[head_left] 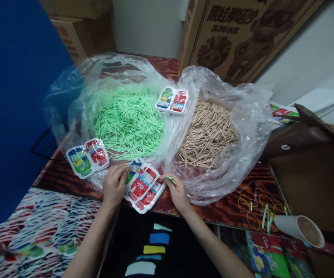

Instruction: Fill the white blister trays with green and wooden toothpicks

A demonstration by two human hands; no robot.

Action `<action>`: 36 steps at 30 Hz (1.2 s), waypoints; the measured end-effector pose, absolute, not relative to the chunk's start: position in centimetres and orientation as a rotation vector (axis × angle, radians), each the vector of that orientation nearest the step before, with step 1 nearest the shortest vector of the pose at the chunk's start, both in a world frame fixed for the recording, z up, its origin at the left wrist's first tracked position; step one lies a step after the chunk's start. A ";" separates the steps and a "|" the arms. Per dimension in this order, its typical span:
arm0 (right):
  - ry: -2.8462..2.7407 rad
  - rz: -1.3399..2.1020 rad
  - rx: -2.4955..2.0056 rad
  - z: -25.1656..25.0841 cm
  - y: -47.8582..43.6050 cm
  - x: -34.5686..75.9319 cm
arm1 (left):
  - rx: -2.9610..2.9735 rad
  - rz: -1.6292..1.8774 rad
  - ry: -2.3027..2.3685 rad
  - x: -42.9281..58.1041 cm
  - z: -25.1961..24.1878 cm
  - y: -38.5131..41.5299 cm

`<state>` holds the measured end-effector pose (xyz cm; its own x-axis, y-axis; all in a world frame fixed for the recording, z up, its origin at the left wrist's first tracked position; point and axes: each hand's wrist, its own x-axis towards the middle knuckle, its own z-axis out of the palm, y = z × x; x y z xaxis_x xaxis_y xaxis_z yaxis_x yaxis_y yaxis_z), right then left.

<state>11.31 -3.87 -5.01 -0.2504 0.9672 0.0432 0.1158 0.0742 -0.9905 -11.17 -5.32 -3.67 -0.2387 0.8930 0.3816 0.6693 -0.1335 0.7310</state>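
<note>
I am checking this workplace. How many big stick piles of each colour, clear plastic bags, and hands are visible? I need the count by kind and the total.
Green stick pile: 1
Brown stick pile: 1
Clear plastic bags, left bag and right bag: 2
Hands, left hand and right hand: 2
Total: 6

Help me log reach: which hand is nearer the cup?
Right. The right hand, holding green sticks, is to the left of the cup; the left hand is farther left, beyond the packs between the hands.
</note>
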 end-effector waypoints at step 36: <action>-0.607 2.115 -0.654 4.3 4.2 6.4 | 0.886 1.416 1.316 -6.0 -3.4 -5.7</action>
<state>6.41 4.21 4.27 -0.5283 0.8148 -0.2385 -0.5644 -0.5470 -0.6183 -6.01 -5.71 -3.40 -0.2623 0.9596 -0.1021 -0.1721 0.0576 0.9834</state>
